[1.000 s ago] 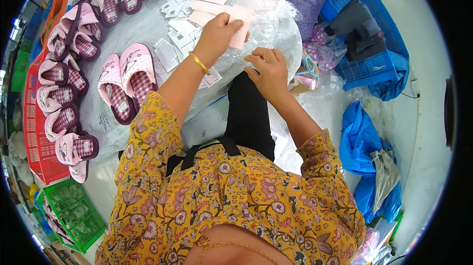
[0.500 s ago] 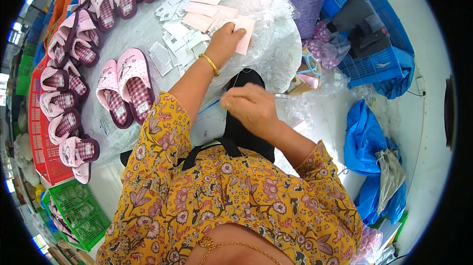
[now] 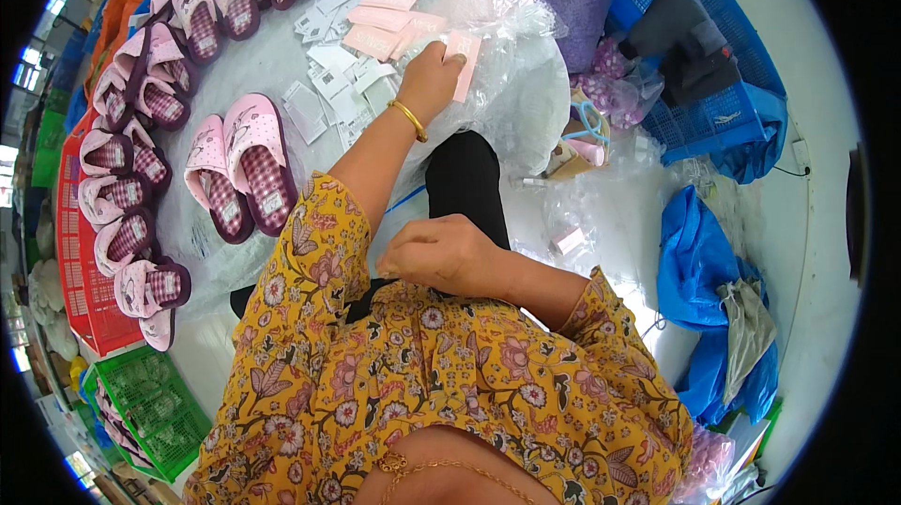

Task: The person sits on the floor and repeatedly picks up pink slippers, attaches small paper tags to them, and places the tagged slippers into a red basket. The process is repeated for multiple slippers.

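Note:
My left hand (image 3: pixel 428 81) is closed over the table, pinching a pink paper card (image 3: pixel 464 53) between thumb and fingers. Close to it lie more pink cards (image 3: pixel 383 19) and a spread of white printed tags (image 3: pixel 334 83). Just in front of my body, above my lap, my right hand (image 3: pixel 445 255) is closed with its fingers curled; whatever they grip, if anything, is too small or hidden. To the left of the tags, a pair of pink slippers (image 3: pixel 255 144) with checked insoles rests on the plastic-covered table (image 3: pixel 211 83).
Several more pink slippers (image 3: pixel 126 193) line the table's left edge, beside a red crate (image 3: pixel 83 289). A green crate (image 3: pixel 155 402) stands below it. At right are scissors with light-blue handles (image 3: pixel 591 120) in a small box, a blue basket (image 3: pixel 713 134) and blue plastic bags (image 3: pixel 694 266).
My right hand has drawn back from near the table edge toward my lap, moving slightly left. My left hand stays on the pink card, almost in the same place.

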`<move>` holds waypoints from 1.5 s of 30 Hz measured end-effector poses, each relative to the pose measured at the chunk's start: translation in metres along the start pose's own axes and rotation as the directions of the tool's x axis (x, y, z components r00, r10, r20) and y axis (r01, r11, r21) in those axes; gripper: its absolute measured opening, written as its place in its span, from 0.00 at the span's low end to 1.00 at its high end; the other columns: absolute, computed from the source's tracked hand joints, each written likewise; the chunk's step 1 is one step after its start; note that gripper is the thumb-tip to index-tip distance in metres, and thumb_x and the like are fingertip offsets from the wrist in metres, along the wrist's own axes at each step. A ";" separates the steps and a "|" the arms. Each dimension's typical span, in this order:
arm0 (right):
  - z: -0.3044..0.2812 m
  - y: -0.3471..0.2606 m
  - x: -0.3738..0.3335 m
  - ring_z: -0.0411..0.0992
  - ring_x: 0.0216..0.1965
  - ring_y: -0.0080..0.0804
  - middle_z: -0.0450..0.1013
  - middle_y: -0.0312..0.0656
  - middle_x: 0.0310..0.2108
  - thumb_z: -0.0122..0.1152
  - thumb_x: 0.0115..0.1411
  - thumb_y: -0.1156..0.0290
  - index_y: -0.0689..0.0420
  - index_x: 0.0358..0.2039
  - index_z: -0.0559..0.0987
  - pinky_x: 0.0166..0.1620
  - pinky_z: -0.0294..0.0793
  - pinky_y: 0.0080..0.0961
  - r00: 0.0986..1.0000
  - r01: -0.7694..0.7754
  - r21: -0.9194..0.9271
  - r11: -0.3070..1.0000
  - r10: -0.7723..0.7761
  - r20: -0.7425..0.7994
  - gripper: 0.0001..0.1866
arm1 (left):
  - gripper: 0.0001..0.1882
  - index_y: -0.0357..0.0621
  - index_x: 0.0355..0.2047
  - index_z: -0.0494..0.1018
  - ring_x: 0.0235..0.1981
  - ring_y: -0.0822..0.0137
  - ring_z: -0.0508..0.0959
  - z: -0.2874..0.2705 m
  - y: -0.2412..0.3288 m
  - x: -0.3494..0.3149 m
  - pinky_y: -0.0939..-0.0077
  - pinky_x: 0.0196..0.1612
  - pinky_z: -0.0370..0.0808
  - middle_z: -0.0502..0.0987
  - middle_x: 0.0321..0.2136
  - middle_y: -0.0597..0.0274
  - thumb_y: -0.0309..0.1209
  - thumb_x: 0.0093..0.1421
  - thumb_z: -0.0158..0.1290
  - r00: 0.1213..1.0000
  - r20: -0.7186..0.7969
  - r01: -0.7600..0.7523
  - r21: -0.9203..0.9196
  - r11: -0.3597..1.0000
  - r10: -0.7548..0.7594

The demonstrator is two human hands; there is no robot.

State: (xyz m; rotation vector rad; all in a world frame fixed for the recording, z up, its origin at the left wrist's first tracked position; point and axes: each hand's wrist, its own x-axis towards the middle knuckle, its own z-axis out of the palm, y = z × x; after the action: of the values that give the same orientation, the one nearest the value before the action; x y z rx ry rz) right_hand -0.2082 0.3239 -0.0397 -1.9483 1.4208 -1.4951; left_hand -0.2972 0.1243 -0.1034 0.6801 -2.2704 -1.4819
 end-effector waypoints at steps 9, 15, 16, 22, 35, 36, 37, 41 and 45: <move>-0.055 0.019 -0.029 0.77 0.35 0.30 0.79 0.38 0.32 0.66 0.54 0.80 0.57 0.33 0.82 0.38 0.75 0.23 0.831 -0.323 -0.061 0.944 0.252 -0.496 0.06 | 0.11 0.35 0.43 0.69 0.38 0.67 0.80 -0.070 0.060 -0.058 0.74 0.43 0.77 0.78 0.37 0.55 0.32 0.67 0.49 0.999 0.032 0.014 -0.782 0.623 0.018; -0.047 0.022 -0.027 0.76 0.35 0.29 0.78 0.37 0.33 0.66 0.54 0.81 0.57 0.33 0.81 0.38 0.75 0.23 0.893 -0.253 -0.011 0.967 0.229 -0.388 0.07 | 0.20 0.33 0.54 0.68 0.45 0.64 0.78 -0.071 0.038 -0.132 0.71 0.50 0.75 0.77 0.47 0.50 0.36 0.69 0.47 0.858 0.512 0.446 -0.696 0.563 -0.046; -0.044 0.021 -0.026 0.76 0.35 0.28 0.78 0.36 0.33 0.67 0.53 0.81 0.57 0.33 0.81 0.38 0.75 0.23 0.908 -0.243 -0.001 0.970 0.227 -0.352 0.07 | 0.20 0.33 0.55 0.67 0.45 0.64 0.78 -0.063 0.038 -0.141 0.71 0.51 0.75 0.77 0.47 0.50 0.36 0.69 0.47 0.843 0.534 0.490 -0.712 0.503 -0.065; -0.032 0.014 -0.034 0.77 0.35 0.27 0.78 0.35 0.32 0.67 0.53 0.80 0.58 0.34 0.81 0.37 0.75 0.21 0.917 -0.347 0.090 0.933 0.358 -0.178 0.07 | 0.12 0.41 0.39 0.71 0.34 0.67 0.77 -0.055 0.035 -0.150 0.76 0.36 0.75 0.78 0.33 0.57 0.38 0.70 0.46 0.884 0.448 0.466 -0.831 0.305 -0.132; -0.022 0.048 -0.033 0.71 0.38 0.18 0.74 0.33 0.41 0.62 0.64 0.64 0.59 0.49 0.77 0.40 0.68 0.16 0.584 -0.424 0.810 0.407 0.806 -0.099 0.17 | 0.15 0.41 0.35 0.67 0.17 0.75 0.60 -0.077 0.008 -0.163 0.83 0.18 0.56 0.67 0.19 0.63 0.40 0.72 0.42 0.861 0.482 0.434 -0.863 0.258 0.165; -0.020 0.047 -0.030 0.70 0.37 0.17 0.75 0.33 0.41 0.62 0.64 0.64 0.58 0.49 0.77 0.40 0.68 0.16 0.592 -0.414 0.803 0.429 0.797 -0.121 0.17 | 0.15 0.41 0.35 0.67 0.17 0.75 0.60 -0.077 0.008 -0.164 0.83 0.18 0.56 0.68 0.19 0.63 0.40 0.72 0.42 0.857 0.493 0.445 -0.854 0.269 0.150; -0.018 0.046 -0.026 0.70 0.36 0.17 0.75 0.33 0.41 0.62 0.64 0.63 0.58 0.49 0.77 0.40 0.68 0.16 0.600 -0.404 0.795 0.452 0.787 -0.143 0.17 | 0.16 0.40 0.36 0.67 0.17 0.75 0.61 -0.078 0.008 -0.165 0.83 0.17 0.56 0.68 0.19 0.63 0.41 0.71 0.42 0.853 0.505 0.456 -0.845 0.280 0.134; -0.015 0.049 -0.020 0.69 0.34 0.15 0.76 0.33 0.39 0.64 0.63 0.63 0.57 0.49 0.77 0.38 0.68 0.14 0.562 -0.368 0.853 0.369 0.820 -0.112 0.17 | 0.16 0.40 0.38 0.68 0.17 0.75 0.61 -0.076 0.003 -0.169 0.83 0.17 0.55 0.69 0.19 0.63 0.42 0.71 0.43 0.835 0.540 0.483 -0.809 0.335 0.103; -0.011 0.059 -0.023 0.69 0.34 0.16 0.77 0.34 0.38 0.64 0.63 0.64 0.56 0.44 0.77 0.36 0.68 0.15 0.534 -0.281 0.912 0.298 0.838 -0.109 0.12 | 0.15 0.40 0.38 0.68 0.17 0.75 0.62 -0.073 0.001 -0.174 0.82 0.16 0.54 0.69 0.18 0.63 0.41 0.70 0.44 0.846 0.520 0.463 -0.825 0.324 0.115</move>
State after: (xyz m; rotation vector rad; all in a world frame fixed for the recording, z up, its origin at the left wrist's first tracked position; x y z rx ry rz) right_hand -0.2469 0.3194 -0.0903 -0.2279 1.0559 -1.8751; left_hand -0.1155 0.1681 -0.0783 0.1401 -1.0551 -2.9379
